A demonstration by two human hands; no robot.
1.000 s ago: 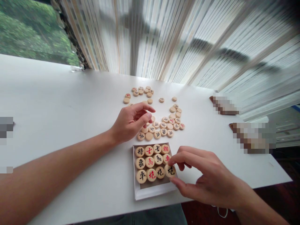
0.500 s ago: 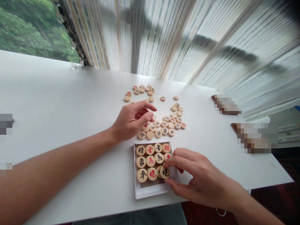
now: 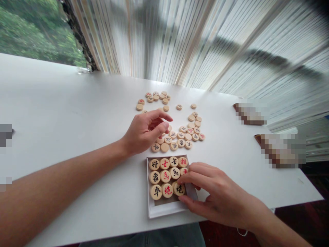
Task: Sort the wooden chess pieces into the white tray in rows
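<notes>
Quick look from the head cam, and I'm using the white box (image 3: pixel 151 210) as my reference for everything. It sits on the bench (image 3: pixel 64 113) close to the near edge, and it's packed with round wooden discs in three rows with red and black characters facing up.

My right hand (image 3: pixel 218 197) comes in from the box's right side and is by far the nearer one. Its fingers are half curled, with the fingertips (image 3: pixel 183 179) resting on the black-marked disc (image 3: pixel 179 189) in the box's near-right corner. The thumb lies along the wall just outside that corner. I can't tell whether it's a real pinch or just a press.

The disc lies to the left of the palm, right at the fingertips. It's round, so there's no long axis to line up with.

My left hand (image 3: pixel 144 132) is just beyond the box's far edge, loosely curled with the thumb against the forefinger, over the loose discs (image 3: pixel 183 137) scattered there. I can't make out whether it holds anything. Another bunch (image 3: pixel 155 97) lies further beyond the box, toward the striped curtain (image 3: pixel 205 44).
</notes>
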